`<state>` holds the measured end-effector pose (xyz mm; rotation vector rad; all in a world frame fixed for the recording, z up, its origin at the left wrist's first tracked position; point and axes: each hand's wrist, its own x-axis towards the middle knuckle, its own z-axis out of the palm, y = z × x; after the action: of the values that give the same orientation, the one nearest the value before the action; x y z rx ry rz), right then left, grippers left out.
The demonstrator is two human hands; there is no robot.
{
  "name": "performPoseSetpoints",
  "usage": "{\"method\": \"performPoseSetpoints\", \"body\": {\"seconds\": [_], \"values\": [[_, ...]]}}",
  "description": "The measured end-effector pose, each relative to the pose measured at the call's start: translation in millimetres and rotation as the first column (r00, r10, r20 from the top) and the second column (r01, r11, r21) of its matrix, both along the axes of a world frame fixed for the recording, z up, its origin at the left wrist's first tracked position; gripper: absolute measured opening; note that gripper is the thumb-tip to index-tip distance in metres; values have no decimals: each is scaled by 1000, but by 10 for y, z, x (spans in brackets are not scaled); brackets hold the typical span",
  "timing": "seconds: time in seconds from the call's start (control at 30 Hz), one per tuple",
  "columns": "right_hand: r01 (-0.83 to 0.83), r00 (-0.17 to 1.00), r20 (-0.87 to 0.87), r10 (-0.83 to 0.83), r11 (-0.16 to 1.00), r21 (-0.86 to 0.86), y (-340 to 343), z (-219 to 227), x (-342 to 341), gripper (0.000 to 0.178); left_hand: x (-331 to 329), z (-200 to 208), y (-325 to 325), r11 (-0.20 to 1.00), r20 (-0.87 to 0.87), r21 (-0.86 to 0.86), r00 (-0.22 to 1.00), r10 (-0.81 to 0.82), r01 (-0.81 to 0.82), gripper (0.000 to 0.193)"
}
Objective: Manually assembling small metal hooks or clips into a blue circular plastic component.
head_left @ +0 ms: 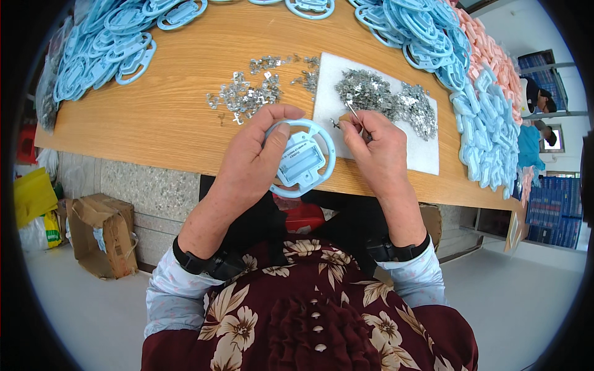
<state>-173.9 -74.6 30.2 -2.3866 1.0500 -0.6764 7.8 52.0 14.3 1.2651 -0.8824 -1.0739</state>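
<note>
My left hand (252, 151) is closed on a light blue plastic toy steering wheel housing (301, 162). Its thumb lies over the ring, and a rectangular recess in the middle faces up. To the right, my right hand (382, 148) pinches slim metal tweezers (353, 112) over the near part of a white foam sheet (328, 89). A small dark piece shows beside these fingertips; whether they touch it I cannot tell. On the foam lie heaps of small metal contact clips (365, 89). More metal clips (247, 96) are scattered on the wooden table beyond my left hand.
Blue housings (108, 46) are piled at the far left, with another blue pile (421, 31) at the far right. Smaller blue parts (486, 133) and pink parts (489, 52) line the table's right side. A cardboard box (102, 235) stands on the floor at left.
</note>
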Motion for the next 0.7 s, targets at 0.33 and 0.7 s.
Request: {"method": "performPoseSetpoints", "body": {"seconds": [0.33, 0.7], "values": [[-134, 965, 225, 136, 991, -26, 230, 208, 102, 10, -107, 88, -120, 997, 142, 62, 989, -46, 37, 18], [-158, 961, 277, 23, 865, 476, 172, 220, -5, 14, -97, 83, -161, 996, 259, 2, 962, -83, 85, 17]]}}
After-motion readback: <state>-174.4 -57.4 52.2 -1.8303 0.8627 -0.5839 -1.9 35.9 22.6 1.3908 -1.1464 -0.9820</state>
